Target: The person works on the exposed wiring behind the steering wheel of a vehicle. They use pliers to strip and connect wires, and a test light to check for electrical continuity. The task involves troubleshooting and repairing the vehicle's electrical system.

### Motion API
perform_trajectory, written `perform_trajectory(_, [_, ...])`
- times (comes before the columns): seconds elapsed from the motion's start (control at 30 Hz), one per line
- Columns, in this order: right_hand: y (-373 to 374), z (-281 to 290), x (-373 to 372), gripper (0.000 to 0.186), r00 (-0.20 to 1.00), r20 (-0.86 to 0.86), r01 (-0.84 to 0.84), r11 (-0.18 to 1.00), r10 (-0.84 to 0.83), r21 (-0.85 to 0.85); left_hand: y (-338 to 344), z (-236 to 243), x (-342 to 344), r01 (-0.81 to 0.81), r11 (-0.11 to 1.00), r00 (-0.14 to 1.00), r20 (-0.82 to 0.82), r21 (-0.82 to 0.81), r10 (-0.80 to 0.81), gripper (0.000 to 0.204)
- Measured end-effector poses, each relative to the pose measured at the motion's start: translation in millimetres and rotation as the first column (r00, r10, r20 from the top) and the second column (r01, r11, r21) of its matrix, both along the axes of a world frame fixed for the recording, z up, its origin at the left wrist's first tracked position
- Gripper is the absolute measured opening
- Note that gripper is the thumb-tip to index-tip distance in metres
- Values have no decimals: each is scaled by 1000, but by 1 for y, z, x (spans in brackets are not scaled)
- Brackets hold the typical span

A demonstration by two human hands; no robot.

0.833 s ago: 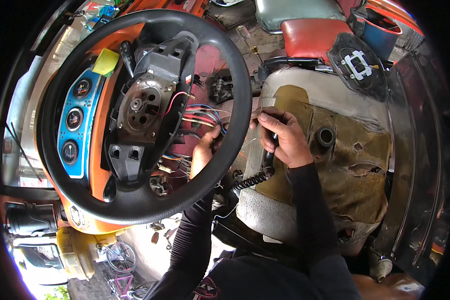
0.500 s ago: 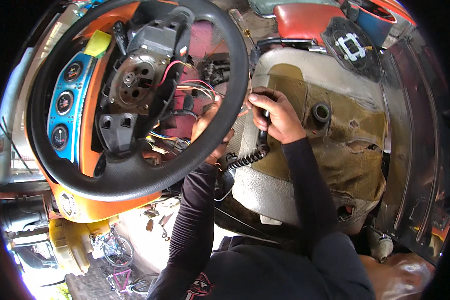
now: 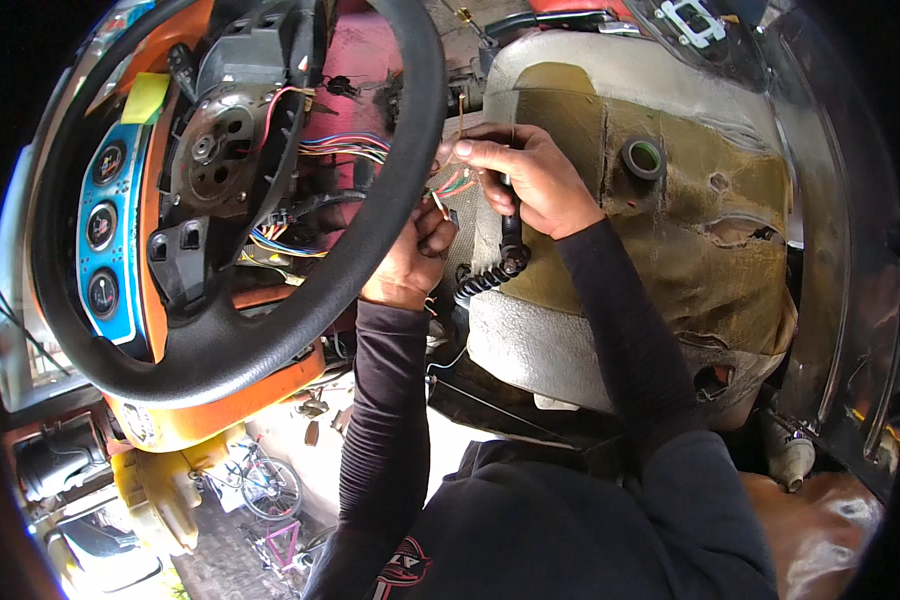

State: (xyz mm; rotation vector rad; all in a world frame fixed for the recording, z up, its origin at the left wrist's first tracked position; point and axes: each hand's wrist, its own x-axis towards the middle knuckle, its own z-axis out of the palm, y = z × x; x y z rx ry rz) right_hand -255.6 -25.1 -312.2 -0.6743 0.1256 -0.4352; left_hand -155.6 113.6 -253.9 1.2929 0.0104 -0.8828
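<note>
Behind the steering wheel [image 3: 427, 150] rim, my left hand [image 3: 410, 258] is closed, its fingertips holding thin coloured wires [image 3: 456, 186] with a white end near the thumb. My right hand [image 3: 538, 180] faces it from the right, thumb and forefinger pinched together on a thin copper-coloured wire [image 3: 461, 115] that stands up from the fingertips. The exact pinch point is partly hidden. Just under the right hand is a black lever [image 3: 511, 232] with a spiral-ribbed sleeve; I cannot tell whether the lower fingers touch it. More loose wires [image 3: 345, 147] run out of the steering column.
A worn olive-and-white seat [image 3: 690, 230] with torn patches carries a roll of tape [image 3: 643, 158]. On the left, a blue gauge panel [image 3: 100, 228] sits beside the wheel. A yellow tag [image 3: 145, 98] hangs above it. Bicycles [image 3: 270, 488] stand outside at lower left.
The view has shifted, so the wheel and seat appear higher and the wheel further left. My left hand shows more clearly beside the wheel rim. Both hands still hold wires.
</note>
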Motion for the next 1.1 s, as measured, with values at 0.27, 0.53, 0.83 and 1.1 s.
perform_trajectory(0.27, [17,-9,-3,16,967,-221,154,980,-123,125,4,6,19,49,981,963,-252,-190,-97,19])
perform_trajectory(0.53, [59,-7,11,15,989,-59,148,946,-137,289,-8,13,27,50,994,964,-257,-102,-75,16])
perform_trajectory(0.83, [65,-1,14,25,980,51,168,931,-194,323,-26,15,7,-20,943,996,91,332,-11,23])
perform_trajectory(1.1, [61,-1,17,12,981,-13,187,921,-194,343,-28,17,-2,-24,934,993,120,357,-20,28])
